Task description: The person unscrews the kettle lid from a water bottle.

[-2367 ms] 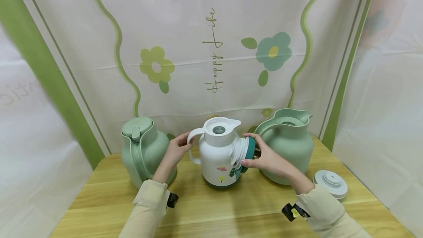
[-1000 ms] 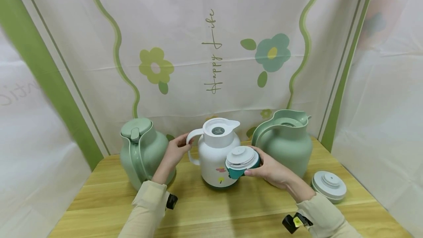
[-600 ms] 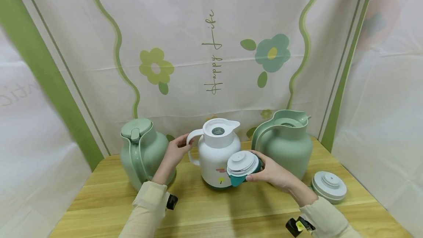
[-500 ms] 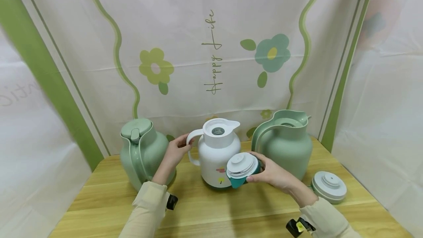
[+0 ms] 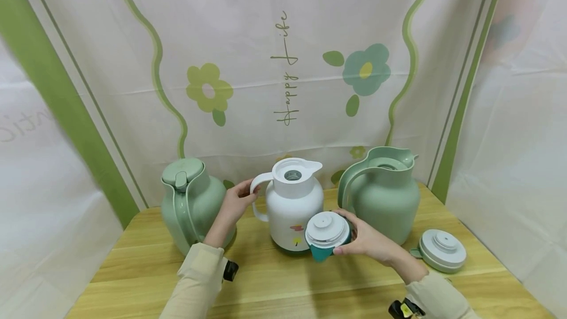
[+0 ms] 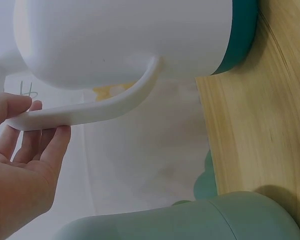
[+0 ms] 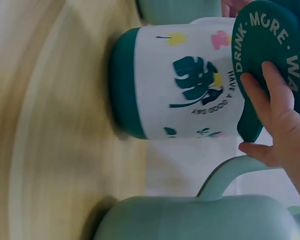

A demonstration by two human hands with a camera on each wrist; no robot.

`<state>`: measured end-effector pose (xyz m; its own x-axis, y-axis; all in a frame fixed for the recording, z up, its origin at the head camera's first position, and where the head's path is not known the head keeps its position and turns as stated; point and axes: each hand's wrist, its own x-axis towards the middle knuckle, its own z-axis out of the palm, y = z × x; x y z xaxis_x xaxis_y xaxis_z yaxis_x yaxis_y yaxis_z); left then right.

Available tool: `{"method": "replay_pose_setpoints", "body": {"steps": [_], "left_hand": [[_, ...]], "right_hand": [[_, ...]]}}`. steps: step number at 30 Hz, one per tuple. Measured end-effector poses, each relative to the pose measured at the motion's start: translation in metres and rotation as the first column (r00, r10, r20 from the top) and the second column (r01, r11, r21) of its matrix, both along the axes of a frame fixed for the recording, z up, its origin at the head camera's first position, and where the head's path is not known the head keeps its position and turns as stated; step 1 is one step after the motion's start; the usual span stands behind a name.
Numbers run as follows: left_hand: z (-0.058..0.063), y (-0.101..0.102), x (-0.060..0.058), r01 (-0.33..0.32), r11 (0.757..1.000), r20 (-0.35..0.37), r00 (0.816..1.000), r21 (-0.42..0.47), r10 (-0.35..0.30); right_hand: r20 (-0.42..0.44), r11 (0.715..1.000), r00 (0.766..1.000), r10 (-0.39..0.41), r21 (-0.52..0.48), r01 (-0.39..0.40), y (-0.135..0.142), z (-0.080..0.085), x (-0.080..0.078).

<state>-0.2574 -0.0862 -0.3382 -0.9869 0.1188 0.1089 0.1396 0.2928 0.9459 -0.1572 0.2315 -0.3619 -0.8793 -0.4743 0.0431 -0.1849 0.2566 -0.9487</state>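
Note:
A white thermos jug (image 5: 290,210) with a dark green base stands lidless on the table, its round mouth showing a silvery inside. My left hand (image 5: 236,204) grips the jug's white handle (image 6: 97,111), thumb on one side and fingers on the other. In front of the jug's right side, my right hand (image 5: 365,238) holds the jug lid (image 5: 327,230) up off the table. The lid's white threaded underside faces up. Its green top (image 7: 270,50), with white lettering, shows in the right wrist view, where the fingers spread against it.
A lidded green thermos jug (image 5: 192,206) stands at the left, near my left forearm. Behind my right hand is a larger green jug (image 5: 385,201) without its lid. A pale round lid (image 5: 443,249) lies upside down near the wooden table's (image 5: 266,294) right edge.
My right hand has turned the lid from sideways beside the jug to underside up, lowering it and bringing it nearer. My left hand stays on the handle.

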Motion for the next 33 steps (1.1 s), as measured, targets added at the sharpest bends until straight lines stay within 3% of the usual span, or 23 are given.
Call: {"method": "replay_pose_setpoints", "body": {"steps": [7,12,18,27,33], "left_hand": [[0.0,0.0,0.0,-0.007,1.0,-0.006,1.0,-0.012,0.007],[-0.001,-0.001,0.0,-0.001,1.0,-0.009,1.0,-0.009,0.001],[0.0,-0.001,0.001,0.004,1.0,-0.01,1.0,0.001,-0.004],[-0.001,-0.001,0.001,0.001,1.0,-0.011,1.0,0.007,-0.001],[-0.001,0.0,0.0,0.0,1.0,-0.007,1.0,-0.002,0.0]], "right_hand": [[-0.045,0.991,0.998,-0.05,0.119,0.055,0.003,-0.017,0.003],[-0.131,0.981,0.99,-0.052,0.18,0.076,0.004,-0.032,0.004],[-0.259,0.935,0.964,-0.053,0.325,0.139,0.006,-0.047,0.005],[-0.286,0.893,0.956,-0.058,0.413,0.178,0.015,-0.063,-0.001],[-0.253,0.905,0.966,-0.051,0.397,0.152,0.022,-0.073,-0.005]]}}
